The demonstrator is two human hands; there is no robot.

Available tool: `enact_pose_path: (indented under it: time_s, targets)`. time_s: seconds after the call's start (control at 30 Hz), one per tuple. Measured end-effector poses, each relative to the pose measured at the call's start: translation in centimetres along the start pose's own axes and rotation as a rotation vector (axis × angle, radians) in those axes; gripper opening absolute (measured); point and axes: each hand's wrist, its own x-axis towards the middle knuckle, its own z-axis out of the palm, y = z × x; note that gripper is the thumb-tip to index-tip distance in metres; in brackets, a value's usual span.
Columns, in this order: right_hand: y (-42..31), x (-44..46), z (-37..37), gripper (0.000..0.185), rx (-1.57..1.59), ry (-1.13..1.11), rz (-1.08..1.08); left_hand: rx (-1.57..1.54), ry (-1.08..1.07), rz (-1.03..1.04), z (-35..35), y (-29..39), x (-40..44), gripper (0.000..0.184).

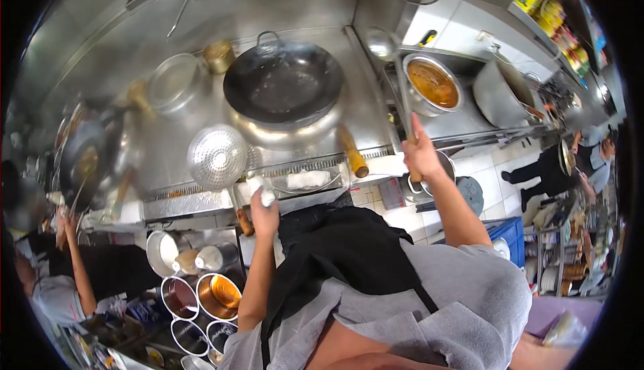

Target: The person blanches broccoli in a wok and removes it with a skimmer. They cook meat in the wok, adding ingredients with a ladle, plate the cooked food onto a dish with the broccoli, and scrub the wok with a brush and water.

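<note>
My right hand [420,154] is wrapped round the wooden handle of a long metal ladle [382,45], whose bowl is raised beside a pot of orange-brown liquid [433,83]. Near the stove's front edge, my left hand [263,210] closes on a white cloth [260,188]. A perforated skimmer [218,156] lies just left of it, its wooden handle pointing down. The black wok [282,83] sits on its burner between and beyond my hands. A folded white cloth [308,180] rests on the front rail, left of an upright-standing wooden handle [351,151].
Metal containers of sauce [219,296] stand at lower left. A co-worker [60,289] is at another wok [87,162] on the left. Another person [570,162] stands far right. A large pot [503,93] sits back right, and a blue bin [508,236] is at my right.
</note>
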Motion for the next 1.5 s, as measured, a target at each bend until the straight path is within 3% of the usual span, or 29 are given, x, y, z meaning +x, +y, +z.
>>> enact_pose_path:
  time_s: [0.07,0.13,0.23,0.3,0.33,0.4,0.47,0.53,0.6,0.8,0.87,0.93,1.0,1.1,1.13,1.17,1.27,1.3,1.4,1.43,1.47,1.5]
  targets:
    - [2.3,1.5,2.9,0.084,0.087,-0.211,0.008,0.033,-0.044,0.159,0.2,3.4,-0.5,0.055]
    - [3.4,2.5,5.9,0.081,0.087,-0.368,0.068,0.040,-0.070,0.149,0.3,8.0,-0.1,0.052]
    - [2.7,4.8,6.8,0.080,0.027,-0.570,0.084,0.090,-0.139,0.296,2.0,13.7,2.5,0.051]
    - [1.9,6.4,6.7,0.079,-0.321,-0.576,0.001,0.117,-0.106,0.373,3.8,17.8,5.7,0.051]
    - [2.3,7.7,6.5,0.079,-0.328,-0.624,-0.012,0.118,-0.084,0.399,5.1,20.0,7.5,0.053]
    - [3.8,10.9,5.4,0.076,-0.577,-0.621,-0.315,0.211,-0.071,0.468,8.7,21.5,11.0,0.058]
    - [4.7,13.2,4.8,0.073,-0.749,-0.656,-0.507,0.508,-0.097,0.311,12.7,20.7,12.9,0.064]
    - [1.4,13.2,5.1,0.073,-0.963,-0.762,-0.245,0.711,-0.131,0.217,14.6,18.6,13.0,0.067]
    - [1.5,14.1,5.3,0.075,-1.045,-0.790,-0.308,0.671,-0.098,0.170,14.7,18.6,12.3,0.067]
    - [4.0,16.0,5.5,0.079,-0.875,-0.852,-0.369,0.651,-0.136,0.101,12.6,18.9,12.5,0.069]
    - [4.3,16.8,6.0,0.076,-0.892,-0.768,-0.507,0.588,-0.098,0.070,11.9,18.6,11.6,0.072]
    - [3.2,17.1,6.6,0.070,-0.861,-0.774,-0.542,0.281,-0.063,0.027,11.3,18.8,9.8,0.070]
    - [1.9,17.4,7.3,0.069,-0.748,-0.671,-0.747,0.216,-0.075,-0.060,11.9,15.7,6.4,0.068]
    - [-0.2,15.9,8.6,0.067,-0.597,-0.768,-0.835,0.183,-0.105,-0.193,10.7,11.4,-2.3,0.059]
    - [-0.7,15.0,9.1,0.066,-0.539,-0.821,-0.877,0.223,-0.101,-0.273,10.9,7.1,-5.9,0.062]
    - [-0.9,13.8,9.6,0.065,-0.531,-0.886,-0.917,0.232,-0.090,-0.400,8.4,7.8,-9.4,0.060]
    - [1.4,10.6,11.7,0.059,-0.603,-1.235,-0.931,0.234,0.135,-0.720,1.1,7.3,-20.7,0.057]
    - [1.7,8.3,12.1,0.057,-0.659,-1.348,-0.921,0.265,0.282,-0.726,-1.5,7.1,-24.6,0.054]
    - [7.2,2.6,14.5,0.053,-0.712,-1.743,-0.869,0.182,0.733,-0.985,-10.8,14.2,-35.3,0.055]
    - [10.1,0.5,15.6,0.053,-0.732,-1.861,-0.811,0.338,0.888,-0.878,-12.9,13.7,-40.0,0.057]
    - [12.9,-1.7,16.8,0.053,-0.754,-1.976,-0.744,0.338,1.027,-0.908,-15.3,15.9,-43.8,0.056]
    - [18.0,-2.5,18.2,0.052,-0.799,-2.044,-0.693,0.525,1.069,-0.881,-17.7,17.1,-48.5,0.052]
